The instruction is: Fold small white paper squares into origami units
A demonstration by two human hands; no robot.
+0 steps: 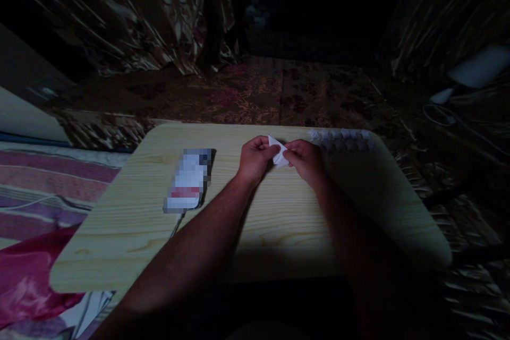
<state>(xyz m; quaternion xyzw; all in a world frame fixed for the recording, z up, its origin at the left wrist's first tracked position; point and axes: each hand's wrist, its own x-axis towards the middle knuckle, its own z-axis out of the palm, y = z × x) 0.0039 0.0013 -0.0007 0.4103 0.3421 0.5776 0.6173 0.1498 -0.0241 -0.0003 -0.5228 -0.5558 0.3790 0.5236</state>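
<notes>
Both of my hands meet over the far middle of a light wooden table (119, 244). Between them is a small white folded piece of paper (279, 152). My left hand (254, 159) pinches its left side with fingers curled. My right hand (305, 162) pinches its right side. A row of several small white folded paper pieces (342, 139) lies along the table's far edge, just right of my right hand.
A phone (188, 180) with a lit, blurred screen lies on the table's left part, a cable running from it toward me. Striped and red bedding (35, 207) lies to the left. Patterned carpet (258, 90) and curtains fill the dark background. White objects and a cable (450, 111) lie at right.
</notes>
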